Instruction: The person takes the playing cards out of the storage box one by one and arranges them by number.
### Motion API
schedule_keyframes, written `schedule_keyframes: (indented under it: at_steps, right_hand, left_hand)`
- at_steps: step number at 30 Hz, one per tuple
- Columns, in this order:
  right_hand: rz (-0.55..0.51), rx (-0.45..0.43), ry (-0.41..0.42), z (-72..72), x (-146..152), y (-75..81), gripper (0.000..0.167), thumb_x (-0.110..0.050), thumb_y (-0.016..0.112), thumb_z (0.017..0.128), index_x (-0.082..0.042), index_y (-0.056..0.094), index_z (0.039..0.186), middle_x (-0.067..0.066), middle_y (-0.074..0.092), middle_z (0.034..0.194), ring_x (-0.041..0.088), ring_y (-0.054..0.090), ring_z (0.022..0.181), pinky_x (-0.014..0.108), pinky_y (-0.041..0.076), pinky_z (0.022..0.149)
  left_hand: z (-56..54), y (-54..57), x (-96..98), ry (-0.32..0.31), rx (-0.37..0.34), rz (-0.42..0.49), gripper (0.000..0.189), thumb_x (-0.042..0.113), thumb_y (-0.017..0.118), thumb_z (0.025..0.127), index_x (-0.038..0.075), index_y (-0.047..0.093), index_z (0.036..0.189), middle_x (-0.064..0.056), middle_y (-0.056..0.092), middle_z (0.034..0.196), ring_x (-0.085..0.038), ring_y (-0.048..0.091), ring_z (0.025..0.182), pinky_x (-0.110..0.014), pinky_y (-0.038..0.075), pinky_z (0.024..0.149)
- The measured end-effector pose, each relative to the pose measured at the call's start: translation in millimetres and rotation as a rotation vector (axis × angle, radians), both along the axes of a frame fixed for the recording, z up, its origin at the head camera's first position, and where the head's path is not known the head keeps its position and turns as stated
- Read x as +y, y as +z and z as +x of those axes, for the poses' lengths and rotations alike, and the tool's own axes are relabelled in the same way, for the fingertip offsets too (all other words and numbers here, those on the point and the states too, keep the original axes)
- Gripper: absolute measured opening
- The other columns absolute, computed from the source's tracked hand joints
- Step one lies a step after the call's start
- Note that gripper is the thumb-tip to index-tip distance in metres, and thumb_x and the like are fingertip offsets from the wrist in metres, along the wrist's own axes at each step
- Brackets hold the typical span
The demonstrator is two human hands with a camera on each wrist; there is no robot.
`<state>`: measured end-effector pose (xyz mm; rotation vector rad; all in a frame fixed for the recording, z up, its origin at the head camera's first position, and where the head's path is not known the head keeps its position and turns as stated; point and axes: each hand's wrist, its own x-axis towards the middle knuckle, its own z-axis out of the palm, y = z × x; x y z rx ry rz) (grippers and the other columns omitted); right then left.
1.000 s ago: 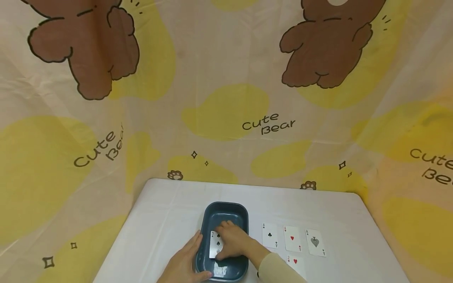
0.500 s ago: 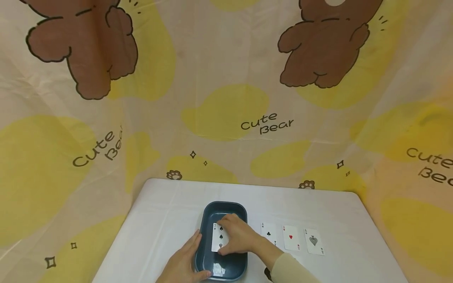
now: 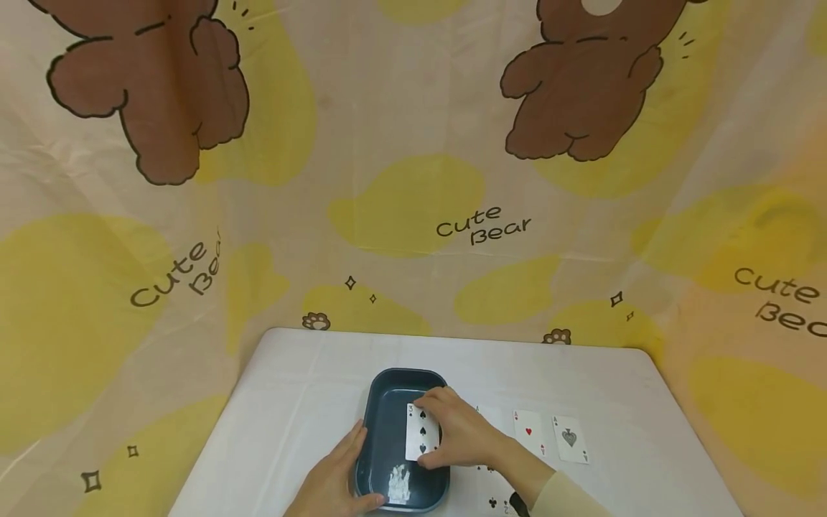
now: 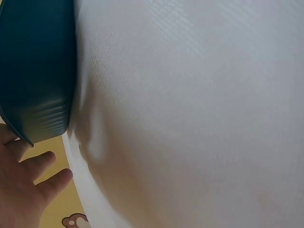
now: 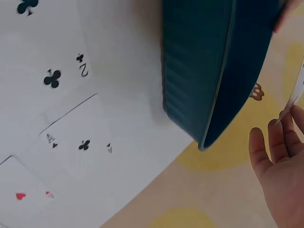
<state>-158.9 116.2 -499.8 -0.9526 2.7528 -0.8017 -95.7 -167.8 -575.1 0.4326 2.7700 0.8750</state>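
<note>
My right hand (image 3: 461, 427) pinches a three of spades playing card (image 3: 415, 433) by its far and near edges, above the right part of a dark blue rectangular tray (image 3: 382, 445). In the right wrist view, only a sliver of the card (image 5: 298, 88) shows by the fingers. My left hand (image 3: 336, 470) rests against the tray's left side with fingers fairly straight, its thumb at the near corner. The left wrist view shows the left hand (image 4: 21, 185) with spread fingers, some touching the tray rim.
Right of the tray lie an ace of hearts (image 3: 528, 433) and an ace of spades (image 3: 570, 438). An ace of clubs (image 5: 84, 145) and a two of clubs (image 5: 52, 78) are partly covered by my right arm in the head view. A bear-print cloth (image 3: 400, 208) hangs behind the white table (image 3: 291, 402).
My right hand has lifted the three of spades from the tray's floor and carried it rightward toward the right rim. The left hand has stayed at the tray's left side.
</note>
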Motion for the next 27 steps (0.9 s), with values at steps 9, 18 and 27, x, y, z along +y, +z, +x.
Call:
schedule_keyframes:
  at_steps: [9,18,27]
  right_hand:
    - [-0.020,0.010,-0.046,15.2,29,5.7,0.082,-0.044,0.093,0.069,-0.012,0.064,0.139,-0.006,0.059,0.133,0.012,0.053,0.118,0.034,0.055,0.099]
    - [-0.036,0.010,-0.083,36.7,53,-3.6,0.078,-0.041,0.094,0.068,-0.014,0.065,0.136,-0.007,0.059,0.130,0.009,0.052,0.112,0.028,0.055,0.090]
    - [0.018,-0.154,-0.184,62.9,77,-22.6,0.082,-0.048,0.093,0.069,-0.020,0.064,0.140,-0.005,0.054,0.136,0.012,0.052,0.111,0.028,0.056,0.090]
  left_hand:
    - [-0.4,0.7,0.8,-0.001,-0.001,0.012,0.123,0.072,0.080,0.074,-0.002,0.035,0.161,-0.016,0.030,0.170,-0.044,0.044,0.146,-0.067,0.048,0.103]
    - [0.5,-1.8,-2.1,-0.010,-0.004,0.035,0.124,0.071,0.081,0.075,-0.002,0.032,0.162,-0.018,0.029,0.170,-0.046,0.044,0.145,-0.069,0.048,0.102]
    - [0.6,-0.5,-0.3,-0.011,-0.007,0.027,0.124,0.071,0.081,0.074,-0.002,0.032,0.162,-0.017,0.029,0.170,-0.046,0.046,0.144,-0.069,0.050,0.100]
